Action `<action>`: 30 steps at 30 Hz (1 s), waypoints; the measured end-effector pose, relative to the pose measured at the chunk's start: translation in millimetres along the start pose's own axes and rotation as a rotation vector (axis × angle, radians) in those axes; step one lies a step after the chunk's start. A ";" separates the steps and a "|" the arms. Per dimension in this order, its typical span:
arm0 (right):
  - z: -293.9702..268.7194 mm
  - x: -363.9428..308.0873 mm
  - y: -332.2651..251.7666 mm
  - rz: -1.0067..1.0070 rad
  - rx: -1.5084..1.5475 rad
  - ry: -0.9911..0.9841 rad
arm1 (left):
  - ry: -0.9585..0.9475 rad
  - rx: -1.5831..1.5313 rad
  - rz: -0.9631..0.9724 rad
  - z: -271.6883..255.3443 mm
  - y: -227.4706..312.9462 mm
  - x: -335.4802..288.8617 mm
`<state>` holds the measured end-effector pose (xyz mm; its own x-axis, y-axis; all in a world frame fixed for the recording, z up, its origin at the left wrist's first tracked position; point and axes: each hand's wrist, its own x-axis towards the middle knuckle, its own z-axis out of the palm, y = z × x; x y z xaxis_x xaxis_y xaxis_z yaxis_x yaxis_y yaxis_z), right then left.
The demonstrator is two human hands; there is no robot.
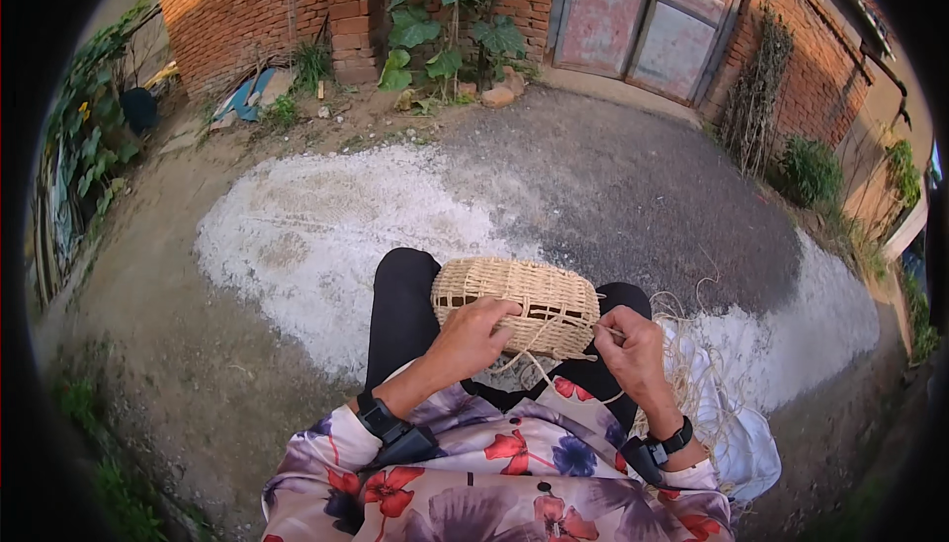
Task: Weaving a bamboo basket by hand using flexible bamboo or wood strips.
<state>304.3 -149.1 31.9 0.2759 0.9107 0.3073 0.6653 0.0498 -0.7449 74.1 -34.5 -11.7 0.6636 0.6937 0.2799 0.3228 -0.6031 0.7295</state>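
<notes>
A pale woven straw basket [514, 280] lies across my lap, with a row of dark gaps along its side. My left hand [474, 336] rests against the near side of the basket, fingers bent over the weave beside the gaps; whether they grip it is hard to see. At the basket's right end, my right hand [631, 349] pinches a straw cord [605, 329] between thumb and fingers. A loose straw strand [539, 366] hangs from the basket's near side between the two hands.
Right of my knee, a tangle of straw strands [682, 364] lies over a white sack [736, 438]. White powdery material [336, 216] and dark gravel [643, 186] cover the ground ahead. Beyond stand a metal double door [643, 23], brick walls [237, 8] and a leafy plant [450, 8].
</notes>
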 end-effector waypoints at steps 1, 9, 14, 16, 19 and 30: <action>3.1 0.6 2.6 -0.026 -0.039 -0.013 | 0.075 0.015 0.028 0.2 1.8 -1.2; 26.4 8.8 24.9 0.075 0.117 -0.093 | -0.181 -0.369 -0.342 -19.1 28.6 6.5; 28.0 7.6 25.6 0.116 0.197 -0.116 | -0.153 -0.586 -0.429 -6.3 7.9 8.3; 29.0 6.2 29.3 0.113 0.194 -0.112 | -0.105 -0.779 -0.432 -2.7 4.0 8.4; 26.7 7.0 24.3 0.012 0.027 -0.098 | -0.088 -0.870 -0.449 -2.4 4.4 9.3; 62.2 34.5 -12.4 -0.716 -0.422 -0.150 | -0.081 -1.047 -0.477 -2.6 2.5 12.9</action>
<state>262.4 -92.8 14.9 -0.3863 0.7639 0.5170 0.8561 0.5056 -0.1075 81.7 -26.0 -4.7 0.6783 0.7132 -0.1769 -0.1407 0.3624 0.9213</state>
